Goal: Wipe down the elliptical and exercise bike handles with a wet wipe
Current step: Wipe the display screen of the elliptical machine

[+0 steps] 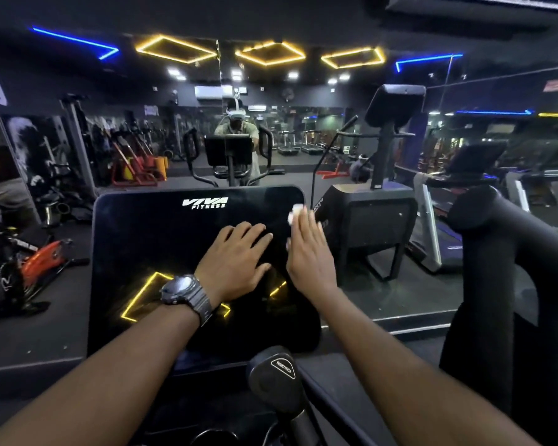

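Wipe: the wipe (295, 211) was a small white wad at the tips of the right hand (308, 249), at about 1 o'clock from the frame's centre, against the right edge of the console (161, 252). Likely it sat there because that edge was being rubbed, not a handle.
Right hand: held edge-on, fingers long and close together, reaching toward 12 o'clock; the wad was pressed or pinched at the tips, and I could not tell which.
Left hand: the left hand (234, 257) lay flat on the screen at 9 o'clock of the right hand, fingers spread, holding nothing. I judged it braced the console against the push. A watch (182, 289) sat on that wrist.
Arms: both forearms ran up from the bottom corners and converged on the console.
Handles: a thick black handle (484, 220) rose at 3 o'clock, untouched; a knob (274, 371) marked resistance sat at 6 o'clock.
Stage: handles seemed not yet reached.
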A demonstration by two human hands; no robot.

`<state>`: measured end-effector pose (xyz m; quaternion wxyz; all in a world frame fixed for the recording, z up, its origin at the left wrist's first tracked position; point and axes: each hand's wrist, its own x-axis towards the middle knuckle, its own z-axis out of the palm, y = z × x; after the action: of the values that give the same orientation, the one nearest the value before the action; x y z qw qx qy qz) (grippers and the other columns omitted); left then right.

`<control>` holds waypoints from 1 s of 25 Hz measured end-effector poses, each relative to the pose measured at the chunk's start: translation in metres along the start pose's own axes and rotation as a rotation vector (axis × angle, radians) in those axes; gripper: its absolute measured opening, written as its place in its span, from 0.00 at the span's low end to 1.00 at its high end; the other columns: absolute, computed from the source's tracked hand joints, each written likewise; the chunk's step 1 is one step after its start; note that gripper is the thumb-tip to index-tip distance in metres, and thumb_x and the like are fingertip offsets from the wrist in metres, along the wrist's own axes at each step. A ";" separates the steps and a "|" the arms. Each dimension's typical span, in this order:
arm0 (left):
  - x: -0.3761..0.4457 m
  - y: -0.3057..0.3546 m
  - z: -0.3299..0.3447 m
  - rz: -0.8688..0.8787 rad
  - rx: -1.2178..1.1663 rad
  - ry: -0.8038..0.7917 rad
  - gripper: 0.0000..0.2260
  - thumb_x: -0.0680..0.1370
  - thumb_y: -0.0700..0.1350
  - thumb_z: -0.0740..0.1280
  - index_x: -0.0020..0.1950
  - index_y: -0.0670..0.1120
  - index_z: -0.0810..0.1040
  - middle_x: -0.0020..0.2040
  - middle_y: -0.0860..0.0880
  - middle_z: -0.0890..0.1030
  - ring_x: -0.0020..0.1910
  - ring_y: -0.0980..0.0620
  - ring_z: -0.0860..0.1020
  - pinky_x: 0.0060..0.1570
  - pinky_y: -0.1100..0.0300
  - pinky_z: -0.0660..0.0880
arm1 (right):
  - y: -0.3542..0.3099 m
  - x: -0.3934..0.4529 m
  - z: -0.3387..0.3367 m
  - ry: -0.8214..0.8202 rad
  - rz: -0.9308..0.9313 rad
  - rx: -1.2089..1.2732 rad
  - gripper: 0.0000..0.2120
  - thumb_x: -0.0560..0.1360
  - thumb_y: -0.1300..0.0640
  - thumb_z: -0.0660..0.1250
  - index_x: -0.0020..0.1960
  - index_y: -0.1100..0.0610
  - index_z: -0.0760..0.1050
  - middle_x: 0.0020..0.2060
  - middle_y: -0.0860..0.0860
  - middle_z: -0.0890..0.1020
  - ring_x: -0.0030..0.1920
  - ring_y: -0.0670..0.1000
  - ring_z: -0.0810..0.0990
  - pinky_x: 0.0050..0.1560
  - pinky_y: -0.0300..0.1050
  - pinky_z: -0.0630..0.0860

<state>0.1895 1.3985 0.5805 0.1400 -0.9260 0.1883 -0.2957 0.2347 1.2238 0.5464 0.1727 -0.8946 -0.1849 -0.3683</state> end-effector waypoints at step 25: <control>0.003 -0.021 0.001 -0.138 -0.028 0.066 0.24 0.79 0.55 0.56 0.71 0.45 0.70 0.70 0.46 0.71 0.67 0.46 0.69 0.65 0.47 0.68 | -0.018 0.069 -0.010 -0.099 -0.198 -0.082 0.33 0.77 0.65 0.55 0.79 0.65 0.47 0.79 0.62 0.50 0.79 0.58 0.48 0.79 0.50 0.45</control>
<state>0.1982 1.4162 0.5896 0.1002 -0.9284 0.1327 -0.3322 0.2661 1.2491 0.6064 0.0894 -0.8953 -0.2656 -0.3463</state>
